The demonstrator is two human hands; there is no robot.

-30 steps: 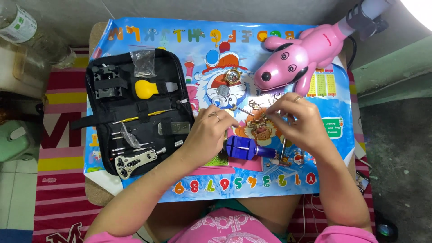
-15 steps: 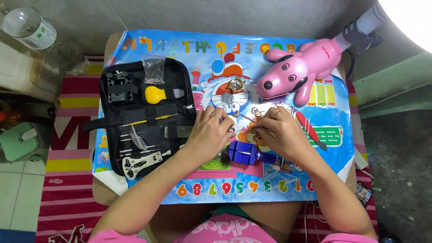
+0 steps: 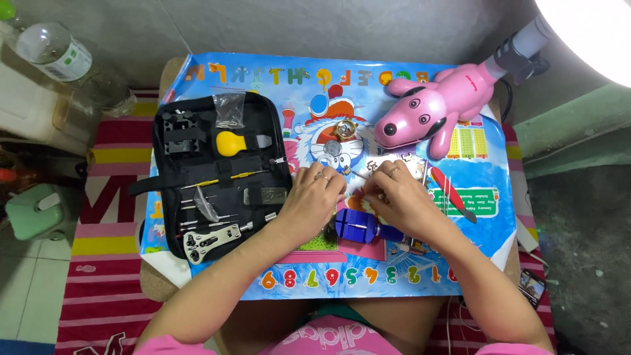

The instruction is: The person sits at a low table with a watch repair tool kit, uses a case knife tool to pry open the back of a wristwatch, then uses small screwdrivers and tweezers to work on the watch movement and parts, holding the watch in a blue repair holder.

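Small bench under cartoon mat; black tool kit lying open. Left hand and right hand curled together, pinching thin metal pin; grip unclear. Gold watch apart, caseback off. Mid-repair.

One black zip-open tool case; one pink dog-shaped lamp; one blue plastic block tool; one clear plastic bottle; two bare hands: left hand, right hand.

Pink short sleeves, pink shorts; ring on each hand, probably metal.
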